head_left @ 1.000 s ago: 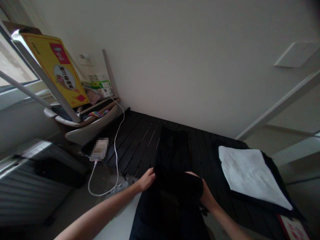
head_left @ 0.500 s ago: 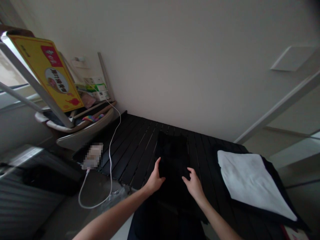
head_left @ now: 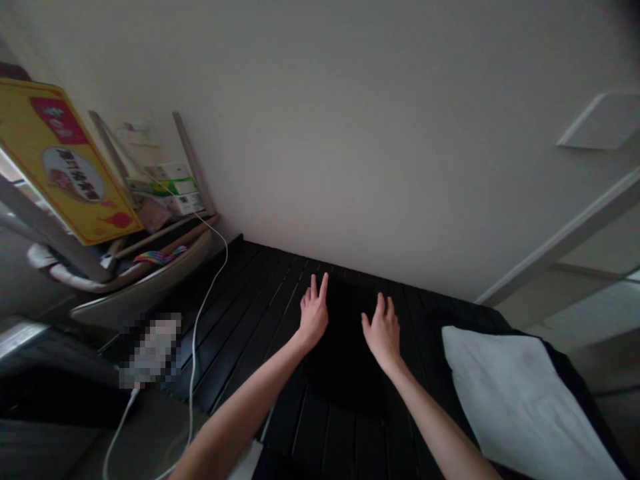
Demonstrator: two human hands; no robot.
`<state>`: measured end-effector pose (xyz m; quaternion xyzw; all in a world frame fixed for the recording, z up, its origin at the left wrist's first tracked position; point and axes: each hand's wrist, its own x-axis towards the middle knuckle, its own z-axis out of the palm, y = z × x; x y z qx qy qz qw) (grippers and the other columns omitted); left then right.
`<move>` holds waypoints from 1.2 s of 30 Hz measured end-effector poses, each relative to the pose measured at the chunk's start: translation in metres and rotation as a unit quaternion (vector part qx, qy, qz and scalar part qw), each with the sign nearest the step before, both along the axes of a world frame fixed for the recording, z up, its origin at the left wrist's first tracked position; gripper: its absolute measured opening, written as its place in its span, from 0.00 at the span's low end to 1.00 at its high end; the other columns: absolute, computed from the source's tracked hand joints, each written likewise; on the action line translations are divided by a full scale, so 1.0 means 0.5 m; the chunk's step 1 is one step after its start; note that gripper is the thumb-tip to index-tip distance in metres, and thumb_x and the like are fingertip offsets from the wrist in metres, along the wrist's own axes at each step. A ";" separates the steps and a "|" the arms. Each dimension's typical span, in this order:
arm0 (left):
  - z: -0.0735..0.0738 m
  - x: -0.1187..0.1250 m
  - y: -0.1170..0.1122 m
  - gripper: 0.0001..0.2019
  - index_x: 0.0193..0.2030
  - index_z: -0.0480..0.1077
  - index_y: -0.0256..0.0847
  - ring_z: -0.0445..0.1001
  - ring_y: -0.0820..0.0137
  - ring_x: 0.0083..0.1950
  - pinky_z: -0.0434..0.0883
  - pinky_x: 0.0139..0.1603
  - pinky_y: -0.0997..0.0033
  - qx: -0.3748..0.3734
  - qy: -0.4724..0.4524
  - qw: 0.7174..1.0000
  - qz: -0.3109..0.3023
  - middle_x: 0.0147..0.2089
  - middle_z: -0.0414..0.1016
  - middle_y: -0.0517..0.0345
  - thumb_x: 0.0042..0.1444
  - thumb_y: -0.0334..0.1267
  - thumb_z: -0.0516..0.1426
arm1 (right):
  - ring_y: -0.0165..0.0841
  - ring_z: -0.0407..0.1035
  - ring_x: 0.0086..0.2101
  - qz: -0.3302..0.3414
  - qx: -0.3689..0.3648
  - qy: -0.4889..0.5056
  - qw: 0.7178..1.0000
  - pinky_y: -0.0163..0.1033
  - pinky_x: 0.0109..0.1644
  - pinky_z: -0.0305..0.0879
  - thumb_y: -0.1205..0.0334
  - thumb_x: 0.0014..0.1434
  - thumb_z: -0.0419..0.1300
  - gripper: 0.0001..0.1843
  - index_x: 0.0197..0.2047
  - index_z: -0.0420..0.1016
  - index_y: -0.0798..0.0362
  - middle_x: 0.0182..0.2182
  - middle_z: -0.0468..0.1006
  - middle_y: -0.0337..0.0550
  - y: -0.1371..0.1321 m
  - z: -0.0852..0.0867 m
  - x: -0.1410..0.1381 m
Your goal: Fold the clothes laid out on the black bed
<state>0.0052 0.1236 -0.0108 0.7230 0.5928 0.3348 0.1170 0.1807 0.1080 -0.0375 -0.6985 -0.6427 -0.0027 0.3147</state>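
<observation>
A black folded cloth (head_left: 347,353) lies on the black slatted table (head_left: 270,287), its outline hard to make out against the dark slats. My left hand (head_left: 314,315) is at the cloth's left edge, index and middle fingers stretched forward. At the opposite edge is my right hand (head_left: 383,328), fingers extended and thumb apart. Neither hand grips anything that I can see. Whether the palms press on the cloth is unclear.
Right of the cloth lies a folded white cloth (head_left: 525,393) on dark fabric. A white cable (head_left: 195,347) runs along the left to a pixelated object (head_left: 153,350). A chair (head_left: 140,287) carries a yellow box (head_left: 75,167). The wall (head_left: 360,147) stands behind.
Both hands have moved forward along the cloth's sides, and their fingers have straightened. More bare table shows near me. The camera view has shifted, with the chair and cable now further left.
</observation>
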 end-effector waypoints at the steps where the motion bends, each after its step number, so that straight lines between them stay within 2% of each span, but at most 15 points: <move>1: -0.030 0.005 0.005 0.42 0.73 0.35 0.49 0.38 0.50 0.73 0.50 0.67 0.38 0.001 0.046 0.998 0.039 0.75 0.32 0.50 0.55 0.22 0.49 | 0.53 0.53 0.63 -0.006 -0.025 -0.043 0.999 0.58 0.59 0.57 0.54 0.64 0.46 0.33 0.68 0.52 0.61 0.67 0.49 0.65 0.004 -0.030 -0.008; 2: -0.060 0.008 0.004 0.39 0.72 0.38 0.51 0.37 0.49 0.73 0.49 0.67 0.36 0.004 0.085 0.995 0.057 0.75 0.33 0.53 0.57 0.25 0.50 | 0.52 0.49 0.64 -0.001 -0.049 -0.079 0.996 0.59 0.62 0.53 0.53 0.65 0.46 0.32 0.68 0.53 0.57 0.69 0.45 0.60 0.003 -0.061 -0.016; 5: -0.142 0.013 -0.013 0.30 0.71 0.46 0.55 0.41 0.55 0.73 0.47 0.68 0.40 0.003 0.165 0.986 -0.006 0.73 0.47 0.60 0.63 0.37 0.50 | 0.45 0.40 0.67 0.035 -0.127 -0.133 0.982 0.58 0.67 0.42 0.51 0.66 0.42 0.30 0.69 0.51 0.49 0.70 0.45 0.47 -0.009 -0.143 -0.034; 7: -0.178 0.012 -0.021 0.28 0.70 0.48 0.53 0.45 0.56 0.72 0.47 0.69 0.40 -0.013 0.183 0.983 -0.021 0.71 0.52 0.61 0.65 0.43 0.48 | 0.42 0.39 0.68 0.038 -0.171 -0.141 0.974 0.57 0.67 0.39 0.49 0.67 0.40 0.31 0.70 0.47 0.48 0.70 0.45 0.45 -0.012 -0.174 -0.036; 9: -0.194 0.010 -0.023 0.28 0.71 0.48 0.51 0.46 0.56 0.72 0.47 0.69 0.41 -0.021 0.186 0.982 -0.007 0.71 0.52 0.61 0.65 0.46 0.47 | 0.41 0.38 0.68 0.033 -0.193 -0.143 0.970 0.58 0.68 0.38 0.48 0.67 0.39 0.32 0.71 0.43 0.47 0.70 0.42 0.44 -0.011 -0.185 -0.034; 13: -0.192 0.009 -0.021 0.28 0.70 0.51 0.52 0.41 0.51 0.73 0.47 0.69 0.42 -0.015 0.175 0.984 0.022 0.72 0.51 0.62 0.64 0.48 0.48 | 0.41 0.37 0.68 0.034 -0.189 -0.135 0.972 0.57 0.68 0.37 0.48 0.67 0.39 0.32 0.71 0.42 0.46 0.70 0.41 0.43 -0.006 -0.178 -0.030; 17: -0.183 0.013 -0.032 0.28 0.68 0.56 0.50 0.40 0.44 0.72 0.48 0.67 0.39 -0.022 0.159 0.983 0.085 0.73 0.48 0.53 0.62 0.49 0.50 | 0.50 0.37 0.67 0.026 -0.149 -0.104 0.983 0.61 0.66 0.39 0.46 0.66 0.42 0.32 0.70 0.49 0.46 0.70 0.47 0.45 -0.019 -0.174 -0.032; 22: -0.178 0.020 -0.070 0.28 0.68 0.56 0.47 0.42 0.44 0.72 0.46 0.66 0.36 -0.036 0.155 0.978 0.133 0.72 0.48 0.44 0.62 0.47 0.51 | 0.58 0.44 0.65 -0.082 -0.093 -0.051 0.991 0.70 0.62 0.41 0.44 0.64 0.44 0.33 0.67 0.57 0.52 0.68 0.50 0.60 -0.060 -0.175 -0.033; 24: -0.176 0.022 -0.094 0.27 0.68 0.56 0.45 0.44 0.45 0.72 0.44 0.66 0.35 -0.042 0.158 0.976 0.144 0.72 0.49 0.42 0.63 0.46 0.50 | 0.58 0.45 0.65 -0.093 -0.089 -0.043 0.991 0.72 0.62 0.38 0.46 0.65 0.45 0.32 0.67 0.59 0.52 0.66 0.55 0.62 -0.079 -0.174 -0.030; 26: -0.176 0.023 -0.120 0.26 0.68 0.57 0.42 0.47 0.48 0.71 0.43 0.67 0.36 -0.040 0.162 0.975 0.147 0.71 0.51 0.40 0.64 0.44 0.48 | 0.56 0.43 0.66 -0.068 -0.088 -0.040 0.993 0.72 0.62 0.36 0.48 0.65 0.45 0.30 0.66 0.60 0.52 0.64 0.59 0.60 -0.098 -0.172 -0.024; 29: -0.178 0.023 -0.161 0.24 0.66 0.60 0.37 0.53 0.55 0.70 0.46 0.69 0.44 -0.034 0.167 0.978 0.123 0.68 0.57 0.41 0.66 0.39 0.43 | 0.50 0.43 0.66 -0.012 -0.083 -0.030 0.996 0.69 0.64 0.37 0.53 0.66 0.44 0.27 0.64 0.62 0.53 0.62 0.64 0.56 -0.127 -0.168 -0.014; 32: -0.180 0.026 -0.197 0.23 0.64 0.63 0.35 0.57 0.59 0.69 0.54 0.67 0.52 -0.040 0.167 0.981 0.095 0.67 0.60 0.43 0.65 0.34 0.42 | 0.44 0.52 0.64 0.035 -0.086 0.003 0.996 0.67 0.65 0.40 0.61 0.67 0.41 0.25 0.64 0.62 0.51 0.60 0.67 0.52 -0.162 -0.165 -0.007; 34: -0.180 0.034 -0.220 0.23 0.63 0.64 0.34 0.58 0.59 0.68 0.60 0.65 0.54 -0.051 0.160 0.982 0.088 0.67 0.60 0.43 0.64 0.30 0.41 | 0.40 0.57 0.62 0.066 -0.080 0.026 0.994 0.64 0.66 0.41 0.68 0.65 0.40 0.27 0.65 0.60 0.52 0.60 0.67 0.52 -0.186 -0.163 -0.004; 36: -0.176 0.050 -0.243 0.25 0.63 0.64 0.34 0.59 0.61 0.68 0.64 0.62 0.57 -0.067 0.142 0.985 0.074 0.67 0.60 0.44 0.62 0.26 0.40 | 0.36 0.57 0.62 0.094 -0.056 0.042 0.993 0.60 0.68 0.42 0.76 0.61 0.39 0.32 0.67 0.57 0.52 0.62 0.64 0.51 -0.209 -0.157 0.002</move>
